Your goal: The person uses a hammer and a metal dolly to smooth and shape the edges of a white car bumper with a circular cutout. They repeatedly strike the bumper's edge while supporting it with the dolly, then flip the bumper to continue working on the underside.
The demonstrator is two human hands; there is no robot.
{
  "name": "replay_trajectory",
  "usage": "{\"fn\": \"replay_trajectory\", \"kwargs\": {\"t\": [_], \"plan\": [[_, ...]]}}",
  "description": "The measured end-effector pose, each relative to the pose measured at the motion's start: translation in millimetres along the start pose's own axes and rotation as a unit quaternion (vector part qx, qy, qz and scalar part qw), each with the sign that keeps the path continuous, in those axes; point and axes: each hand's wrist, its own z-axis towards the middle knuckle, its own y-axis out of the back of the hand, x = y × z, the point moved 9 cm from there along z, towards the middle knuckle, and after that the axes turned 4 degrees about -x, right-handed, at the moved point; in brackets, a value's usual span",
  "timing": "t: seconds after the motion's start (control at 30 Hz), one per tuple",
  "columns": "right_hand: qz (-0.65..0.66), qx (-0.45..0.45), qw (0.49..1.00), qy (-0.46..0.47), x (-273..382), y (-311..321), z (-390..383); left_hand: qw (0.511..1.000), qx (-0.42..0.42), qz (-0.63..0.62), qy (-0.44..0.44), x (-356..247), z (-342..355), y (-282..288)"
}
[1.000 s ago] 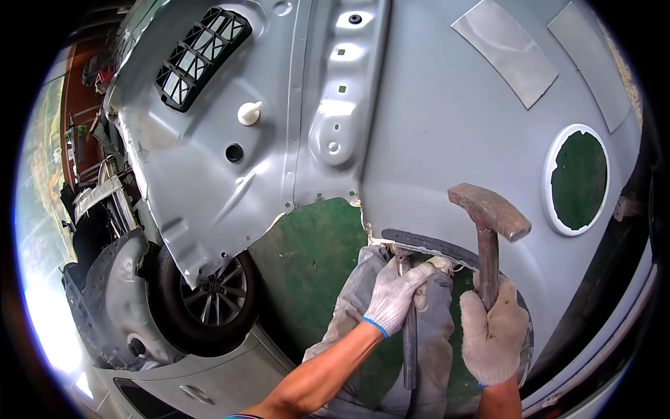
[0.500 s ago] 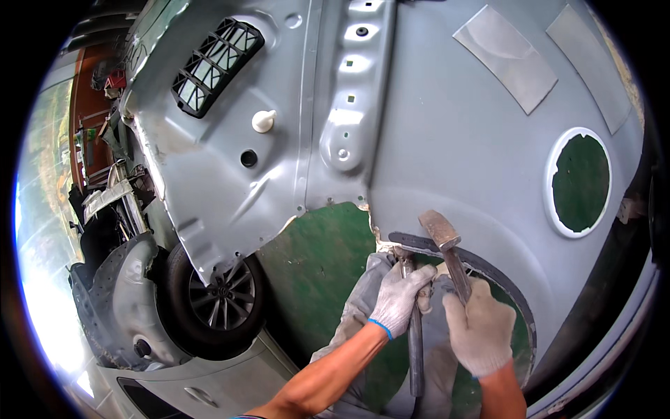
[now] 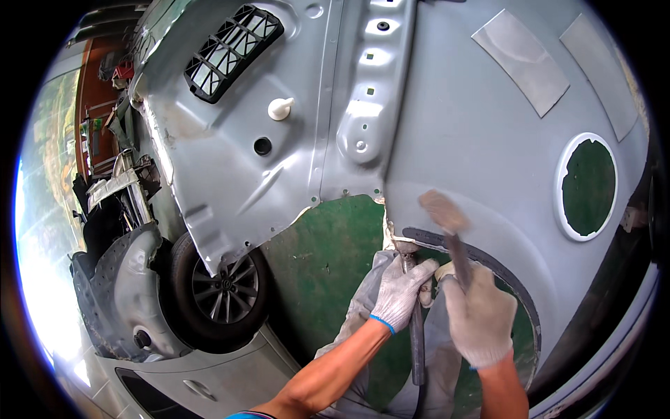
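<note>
My right hand (image 3: 480, 318), in a white work glove, is closed around the wooden handle of a hammer (image 3: 444, 211). The hammer's brown head is blurred by motion and hangs in front of the grey panel, above the curved cutout. My gloved left hand (image 3: 403, 297) grips a long, dark grey-handled tool (image 3: 418, 346), held upright. Its metal head pokes out above my fingers, against the corner of the panel edge (image 3: 389, 241) where the cutout begins. Whether this head touches the metal, I cannot tell. A dark strip (image 3: 481, 257) lines the curved cutout.
The large grey car body panel (image 3: 447, 126) fills the view, with a black vent grille (image 3: 234, 52), a white plug (image 3: 280, 108) and a white-rimmed round opening (image 3: 567, 225). At the left stand a wheel (image 3: 225, 290) and cut body parts (image 3: 139, 279). The floor (image 3: 307, 265) is green.
The hammer in my right hand has lifted a little, away from the left-hand tool. My left hand keeps its grip. The view has shifted slightly, moving the panel rightward in the picture.
</note>
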Motion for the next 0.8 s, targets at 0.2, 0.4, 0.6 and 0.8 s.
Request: {"fn": "replay_trajectory", "kwargs": {"t": [0.2, 0.4, 0.6, 0.8], "plan": [[0.089, 0.001, 0.996, -0.008, 10, -7, 0, 0.999, -0.017, -0.027, -0.011, 6, 3, 13], [-0.069, -0.061, 0.989, 0.116, 17, -14, 0, 0.996, -0.034, 0.058, -0.052, 3, 5, 14], [-0.138, -0.006, 0.985, 0.102, -1, -16, -7, 0.998, -0.024, 0.010, -0.054, 14, 11, 22], [0.055, -0.168, 0.984, 0.022, -65, 39, -87, 1.000, 0.018, 0.011, 0.009, 33, 3, -6]]}}
